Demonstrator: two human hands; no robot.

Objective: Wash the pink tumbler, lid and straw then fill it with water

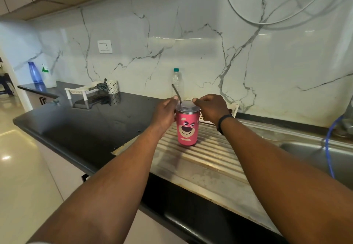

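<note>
The pink tumbler (186,128) with a bear face stands upright on the ribbed steel drainboard (214,148). A clear lid (187,105) sits on its rim, and a metal straw (176,93) sticks up through the lid, leaning left. My left hand (164,113) grips the tumbler's upper left side, thumb by the straw. My right hand (210,107) holds the lid's right edge with curled fingers.
A clear plastic water bottle (177,81) stands behind the tumbler against the marble wall. The steel sink basin (324,158) lies to the right with a blue hose (329,148) hanging into it. On the black counter (91,121) stand a white rack (80,91), a patterned cup (112,86) and a blue bottle (35,73).
</note>
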